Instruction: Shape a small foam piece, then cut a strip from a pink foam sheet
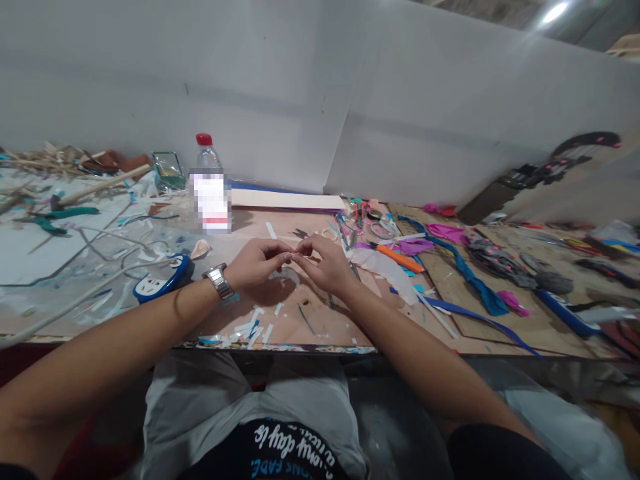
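Note:
My left hand [256, 262], with a metal watch [219, 281] on its wrist, is pinched together above the middle of the worktable. Its fingertips meet those of my right hand [325, 262], which is pinched as well. Whatever is between the fingertips is too small to make out. Just behind the hands lie the tips of a dark pair of scissors [301, 233]. Small white and blue strips [255, 328] are scattered on the table [295, 332] near its front edge.
A red-capped bottle [209, 193] stands behind my left hand. A blue power strip [163, 279] with a cable lies left, beyond it green pliers [53, 220]. On the right are an orange cutter [399, 259], tape rolls, blue ribbon [480, 321] and pink cloth.

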